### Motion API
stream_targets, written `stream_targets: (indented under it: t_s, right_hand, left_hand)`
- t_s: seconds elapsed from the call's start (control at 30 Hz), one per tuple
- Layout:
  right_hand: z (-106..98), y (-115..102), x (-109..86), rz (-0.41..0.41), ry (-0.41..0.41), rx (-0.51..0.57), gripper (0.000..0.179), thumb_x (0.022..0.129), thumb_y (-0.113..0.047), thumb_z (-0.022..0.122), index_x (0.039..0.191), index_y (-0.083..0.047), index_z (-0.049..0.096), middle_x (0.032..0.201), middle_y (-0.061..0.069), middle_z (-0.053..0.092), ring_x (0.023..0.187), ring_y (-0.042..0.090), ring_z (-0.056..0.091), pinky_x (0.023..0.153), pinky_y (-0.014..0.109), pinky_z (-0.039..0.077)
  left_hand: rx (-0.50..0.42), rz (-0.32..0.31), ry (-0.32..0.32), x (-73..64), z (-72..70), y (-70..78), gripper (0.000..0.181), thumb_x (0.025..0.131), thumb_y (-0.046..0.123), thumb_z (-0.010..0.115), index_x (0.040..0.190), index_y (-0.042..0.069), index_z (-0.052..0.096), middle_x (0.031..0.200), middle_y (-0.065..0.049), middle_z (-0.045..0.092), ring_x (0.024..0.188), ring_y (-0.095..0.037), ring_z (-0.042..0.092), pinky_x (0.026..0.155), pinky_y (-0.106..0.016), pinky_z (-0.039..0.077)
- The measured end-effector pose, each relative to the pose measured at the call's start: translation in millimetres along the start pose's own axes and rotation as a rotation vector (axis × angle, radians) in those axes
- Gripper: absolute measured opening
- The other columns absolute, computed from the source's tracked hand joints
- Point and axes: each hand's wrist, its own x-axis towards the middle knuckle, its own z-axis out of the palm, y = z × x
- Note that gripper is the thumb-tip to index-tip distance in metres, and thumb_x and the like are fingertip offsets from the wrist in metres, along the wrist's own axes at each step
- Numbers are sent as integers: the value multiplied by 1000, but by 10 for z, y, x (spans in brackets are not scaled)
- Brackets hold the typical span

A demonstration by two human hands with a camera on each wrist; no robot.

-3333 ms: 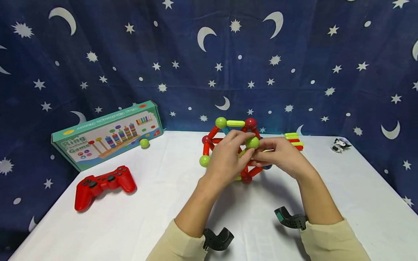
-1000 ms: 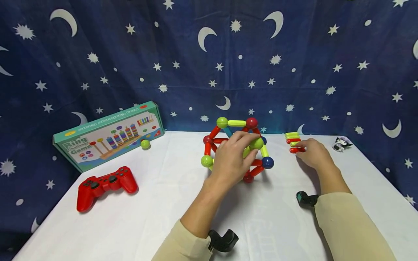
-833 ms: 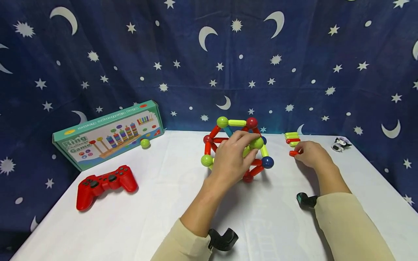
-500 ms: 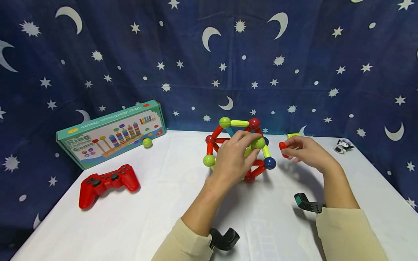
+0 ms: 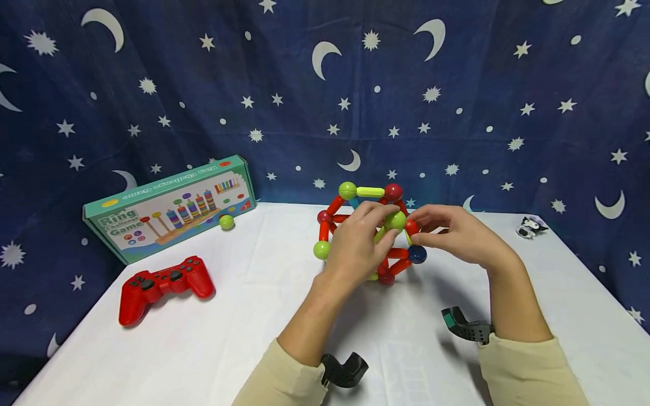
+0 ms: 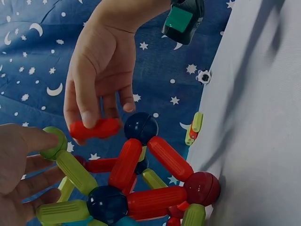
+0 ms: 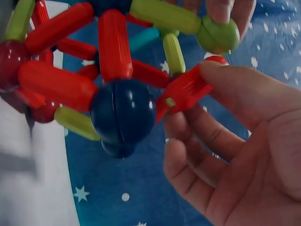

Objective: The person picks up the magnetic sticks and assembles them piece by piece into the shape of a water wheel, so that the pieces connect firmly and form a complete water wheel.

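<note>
A frame of magnetic rods and balls stands on the white table, its top a green rod (image 5: 370, 192) between a green ball and a red ball (image 5: 393, 192). My left hand (image 5: 354, 242) pinches another green ball (image 5: 395, 221) at the near side; a green rod joins this ball to a blue ball (image 6: 107, 204). In my right hand (image 5: 462, 237), a red rod (image 7: 186, 89) is pinched between thumb and fingers. One end lies close to the held ball, the other toward a blue ball (image 7: 123, 110). Left fingers hide part of the frame in the head view.
A red game controller (image 5: 166, 288) lies at the left, before a green Ring Game box (image 5: 170, 211). One loose green ball (image 5: 226, 222) rests by the box. A small black-and-white figure (image 5: 530, 226) sits far right. Several loose rods (image 6: 194, 129) lie beyond my right hand.
My right hand left the held ball, took a red rod from the row at the right, and brought it back left to the frame. My left hand stays on the green ball.
</note>
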Motion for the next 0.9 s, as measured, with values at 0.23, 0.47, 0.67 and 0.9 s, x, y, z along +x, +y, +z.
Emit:
stream_targets:
  t_s: [0.23, 0.47, 0.67, 0.9]
  right_hand:
    - [85, -42, 65, -16, -40, -45, 30, 92, -20, 78, 120, -11, 72, 102, 4, 74, 96, 21, 67, 78, 38, 53]
    - [98, -40, 71, -18, -32, -45, 23, 92, -21, 78, 113, -11, 73, 99, 4, 74, 96, 22, 68, 79, 38, 54]
    - [83, -17, 74, -4, -49, -17, 24, 93, -22, 77, 114, -11, 72, 104, 5, 74, 100, 23, 68, 81, 37, 54]
    - [68, 14, 61, 17, -60, 21, 26, 93, -24, 78, 115, -12, 72, 108, 6, 73, 103, 24, 66, 83, 38, 53]
  left_hand:
    - [2, 1, 0, -15, -8, -10, 38, 95, 17, 75, 132, 15, 70, 123, -3, 69, 96, -17, 71, 81, -21, 58]
    - [44, 33, -17, -4, 12, 3, 39, 94, 19, 76, 132, 18, 70, 121, -1, 70, 100, -15, 70, 85, -27, 54]
    - [78, 36, -39, -10, 3, 17, 40, 95, 21, 75, 135, 19, 69, 123, 1, 70, 105, -14, 70, 88, -30, 54]
    - [141, 53, -61, -14, 22, 31, 42, 96, 23, 74, 138, 22, 67, 123, 3, 70, 111, -11, 68, 87, -29, 52]
